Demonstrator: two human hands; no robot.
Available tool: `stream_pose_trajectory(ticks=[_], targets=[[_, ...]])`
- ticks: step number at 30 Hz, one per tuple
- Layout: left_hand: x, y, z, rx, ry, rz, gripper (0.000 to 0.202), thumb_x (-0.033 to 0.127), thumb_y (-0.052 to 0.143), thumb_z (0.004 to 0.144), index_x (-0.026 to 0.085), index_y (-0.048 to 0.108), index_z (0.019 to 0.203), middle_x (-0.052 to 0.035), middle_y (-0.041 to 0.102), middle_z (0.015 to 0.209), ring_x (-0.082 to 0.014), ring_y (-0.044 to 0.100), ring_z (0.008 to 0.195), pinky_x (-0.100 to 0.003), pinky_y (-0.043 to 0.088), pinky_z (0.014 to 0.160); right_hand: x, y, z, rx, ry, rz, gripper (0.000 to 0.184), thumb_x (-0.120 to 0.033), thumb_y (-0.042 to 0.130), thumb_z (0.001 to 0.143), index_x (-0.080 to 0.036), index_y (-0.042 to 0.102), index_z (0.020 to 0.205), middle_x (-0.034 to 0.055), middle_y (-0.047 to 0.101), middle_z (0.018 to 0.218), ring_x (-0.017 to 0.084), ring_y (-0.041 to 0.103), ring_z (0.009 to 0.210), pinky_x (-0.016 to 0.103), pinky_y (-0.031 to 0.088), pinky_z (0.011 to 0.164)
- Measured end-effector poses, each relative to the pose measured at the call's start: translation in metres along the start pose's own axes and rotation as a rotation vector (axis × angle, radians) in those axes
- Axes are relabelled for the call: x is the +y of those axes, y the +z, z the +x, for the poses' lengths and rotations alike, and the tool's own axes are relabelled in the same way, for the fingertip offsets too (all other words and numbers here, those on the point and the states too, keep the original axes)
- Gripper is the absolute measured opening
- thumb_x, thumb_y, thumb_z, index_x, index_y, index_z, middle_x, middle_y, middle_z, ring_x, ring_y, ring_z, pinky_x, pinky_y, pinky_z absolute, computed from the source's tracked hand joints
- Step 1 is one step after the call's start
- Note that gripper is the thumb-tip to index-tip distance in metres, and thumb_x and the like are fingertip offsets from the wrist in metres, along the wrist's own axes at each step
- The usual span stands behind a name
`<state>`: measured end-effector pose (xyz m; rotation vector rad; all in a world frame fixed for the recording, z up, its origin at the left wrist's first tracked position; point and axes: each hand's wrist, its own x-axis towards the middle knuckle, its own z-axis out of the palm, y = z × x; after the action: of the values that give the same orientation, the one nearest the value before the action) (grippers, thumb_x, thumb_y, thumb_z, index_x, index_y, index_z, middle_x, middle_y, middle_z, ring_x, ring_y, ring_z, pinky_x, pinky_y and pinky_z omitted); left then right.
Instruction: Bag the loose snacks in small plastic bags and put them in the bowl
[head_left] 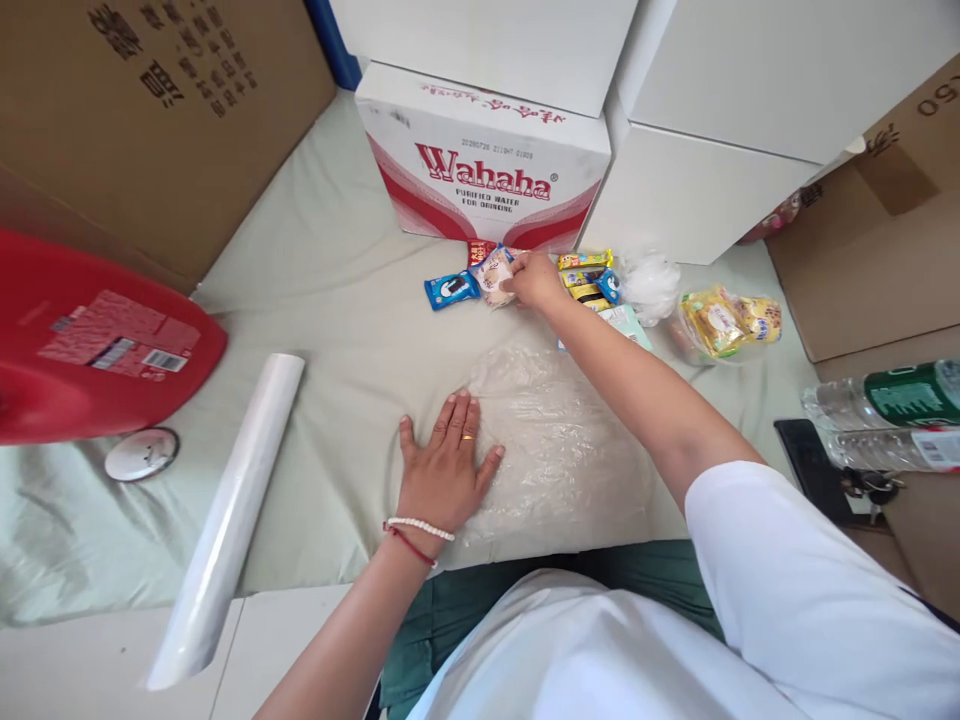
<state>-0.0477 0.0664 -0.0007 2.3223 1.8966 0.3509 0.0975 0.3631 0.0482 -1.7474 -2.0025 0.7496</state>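
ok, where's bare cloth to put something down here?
Free: the stretch of cloth between the plastic roll and the Wahaha box, left of the left hand. Crowded: the snack packets below the box, where the right hand grips a packet, and the clear bag.

We see a pale snack packet point(495, 274) pinched near the worktop's far edge, and a crumpled clear plastic bag point(559, 440) lying flat at its near edge, pressed down.
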Motion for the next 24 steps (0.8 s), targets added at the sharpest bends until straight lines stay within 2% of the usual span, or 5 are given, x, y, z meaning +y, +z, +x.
stream_pose_trajectory(ticks=[3, 7, 12, 15, 24], targets=[[0.000, 0.002, 0.001, 0.011, 0.004, -0.006, 0.072, 0.053, 0.030, 0.108, 0.014, 0.024, 0.168, -0.0201, 0.032, 0.170, -0.0357, 0.039, 0.156, -0.076, -0.002, 0.126, 0.007, -0.022, -0.046, 0.079, -0.157, 0.126, 0.019, -0.014, 0.064, 0.085, -0.018, 0.063, 0.104, -0.0004, 0.061, 0.084, 0.017, 0.059, 0.078, 0.032, 0.050, 0.079], [0.000, 0.001, 0.002, 0.009, 0.005, -0.010, 0.072, 0.054, 0.028, 0.107, 0.015, 0.026, 0.168, -0.0205, 0.032, 0.170, -0.0368, 0.039, 0.156, -0.077, 0.000, 0.125, 0.023, -0.048, -0.154, 0.140, -0.521, -0.042, 0.021, -0.015, 0.054, 0.095, -0.020, 0.062, 0.114, 0.0034, 0.061, 0.092, 0.020, 0.057, 0.088, 0.033, 0.048, 0.082], [0.001, 0.002, 0.003, -0.009, -0.003, 0.010, 0.073, 0.054, 0.028, 0.107, 0.014, 0.028, 0.167, -0.0205, 0.032, 0.170, -0.0378, 0.037, 0.157, -0.079, 0.004, 0.124, 0.048, -0.033, -0.267, -0.168, -0.560, -0.448, 0.028, -0.011, 0.048, 0.102, -0.018, 0.066, 0.121, 0.0107, 0.064, 0.106, 0.025, 0.059, 0.101, 0.032, 0.047, 0.077], [0.002, 0.002, 0.004, -0.021, -0.016, 0.033, 0.072, 0.054, 0.027, 0.107, 0.013, 0.028, 0.167, -0.0203, 0.031, 0.171, -0.0361, 0.036, 0.158, -0.078, 0.004, 0.125, 0.051, -0.028, -0.288, -0.370, -0.470, -0.445, 0.030, -0.024, 0.060, 0.103, -0.022, 0.065, 0.132, 0.0099, 0.065, 0.120, 0.023, 0.063, 0.106, 0.030, 0.049, 0.075], [0.005, 0.000, 0.001, -0.036, -0.031, 0.052, 0.071, 0.053, 0.024, 0.107, 0.013, 0.030, 0.166, -0.0183, 0.031, 0.171, -0.0335, 0.033, 0.159, -0.077, 0.007, 0.126, 0.056, -0.044, -0.270, -0.314, -0.331, -0.359, 0.051, -0.013, 0.063, 0.098, -0.034, 0.061, 0.145, 0.0060, 0.055, 0.150, 0.025, 0.061, 0.126, 0.034, 0.052, 0.092]])
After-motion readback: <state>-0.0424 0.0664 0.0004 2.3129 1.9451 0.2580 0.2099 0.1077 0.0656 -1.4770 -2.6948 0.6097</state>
